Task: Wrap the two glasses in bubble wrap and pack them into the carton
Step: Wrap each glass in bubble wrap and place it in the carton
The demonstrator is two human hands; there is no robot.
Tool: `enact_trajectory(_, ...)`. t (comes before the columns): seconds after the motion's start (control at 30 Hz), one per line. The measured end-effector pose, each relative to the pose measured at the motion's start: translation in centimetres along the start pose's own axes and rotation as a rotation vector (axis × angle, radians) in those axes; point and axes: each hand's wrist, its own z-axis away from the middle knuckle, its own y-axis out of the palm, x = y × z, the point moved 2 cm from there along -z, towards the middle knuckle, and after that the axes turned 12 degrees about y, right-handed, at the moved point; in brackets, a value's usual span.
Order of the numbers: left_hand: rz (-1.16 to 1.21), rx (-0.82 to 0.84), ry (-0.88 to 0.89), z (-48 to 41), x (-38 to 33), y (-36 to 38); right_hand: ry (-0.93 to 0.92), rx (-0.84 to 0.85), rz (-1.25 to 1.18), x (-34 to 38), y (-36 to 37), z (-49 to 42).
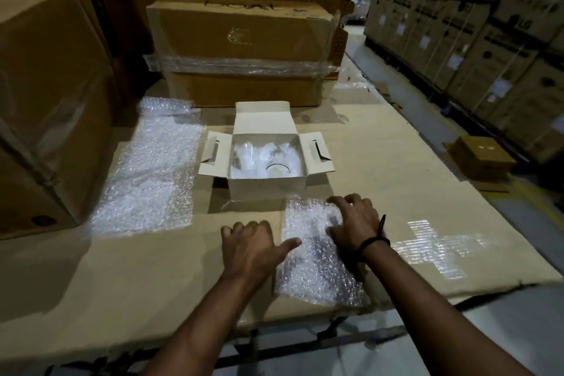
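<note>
A small white carton [265,189] stands open on the cardboard work surface [152,268], its flaps spread. Inside it lie the two glasses [268,159], bundled in bubble wrap, one dark rim showing. Just in front of the carton lies a loose sheet of bubble wrap [314,268]. My right hand [354,223] rests flat on the far end of that sheet, fingers spread. To the left, my left hand [247,244] lies palm down on the cardboard, its thumb touching the sheet's left edge. Neither hand holds anything.
A larger sheet of bubble wrap [149,174] lies left of the carton. Big brown boxes [241,49] stand behind it and at the left [45,101]. A small brown box [482,156] sits on the floor at the right, before stacked cartons [476,40].
</note>
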Motion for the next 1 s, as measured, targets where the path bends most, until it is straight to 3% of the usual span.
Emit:
enact_trajectory(0.1, 0.018, 0.092, 0.08, 0.3, 0.1, 0.4, -0.017, 0.058, 0.066, 0.6, -0.1, 0.4)
enact_trajectory(0.2, 0.254, 0.064, 0.1, -0.3, 0.8, -0.1, -0.164, -0.034, 0.06, 2.0, -1.4, 0.0)
enact_trajectory(0.3, 0.391, -0.097, 0.079, -1.1, 2.0, -1.4, -0.432, -0.11, 0.061, 4.9, -2.1, 0.0)
enact_trajectory(0.43, 0.538, -0.358, 0.28, -1.5, 3.8, -3.1, -0.625, -0.224, 0.136, 8.5, -3.1, -0.9)
enact_trajectory(0.5, 0.641, -0.464, 0.237, -1.2, 4.9, -3.9, -0.599, -0.257, 0.101, 9.4, -4.2, -1.3)
enact_trajectory(0.6, 0.828, -0.427, 0.043, -0.8, 6.6, -4.6, -0.414, -0.123, -0.056, 9.8, -5.4, -1.8)
enact_trajectory(0.7, 0.788, -0.501, 0.004, -0.7, 8.0, -5.7, -0.322, 0.074, -0.207, 10.0, -6.1, -2.2)
enact_trajectory(0.8, 0.759, -0.551, -0.006, -1.2, 9.1, -6.7, -0.334, 0.193, -0.139, 10.7, -6.2, -2.4)
enact_trajectory(0.87, 0.631, -0.533, 0.023, -1.5, 9.8, -6.5, -0.359, 0.142, -0.044, 11.5, -5.8, -2.2)
enact_trajectory(1.0, 0.448, -0.417, 0.07, -1.1, 11.4, -4.3, -0.423, -0.121, 0.001, 11.9, -3.8, -0.7)
